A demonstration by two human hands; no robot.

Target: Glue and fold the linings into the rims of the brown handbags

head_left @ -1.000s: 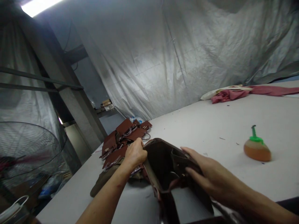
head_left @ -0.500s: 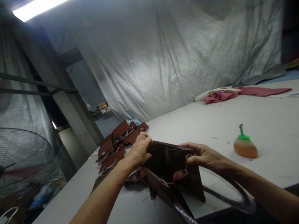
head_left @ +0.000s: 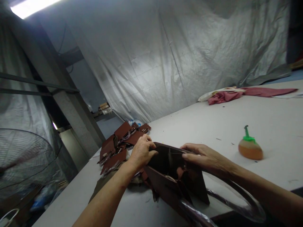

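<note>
A brown handbag (head_left: 163, 186) stands on the white table between my two hands, its mouth gaping and its dark lining showing. My left hand (head_left: 142, 151) grips the bag's far left top edge, thumb toward the inside. At the right end of the opening, my right hand (head_left: 203, 156) pinches the rim, thumb on the near side and fingers behind. One plastic-wrapped handle (head_left: 236, 201) loops out to the right under my right forearm. Another wrapped handle (head_left: 194, 212) hangs at the near side. The bag's underside is hidden.
Several brown bags (head_left: 118, 145) lie heaped on the table's left side. A squat bottle (head_left: 251, 148) of amber liquid with a green spout stands at right. Pink cloth (head_left: 227, 96) lies along the back of the table (head_left: 189, 123). A caged fan (head_left: 23, 157) is at far left.
My right thumb has moved left along the rim, and my right fingers have flattened. The bag's mouth has narrowed slightly, with its near side shifted. My left hand keeps its hold.
</note>
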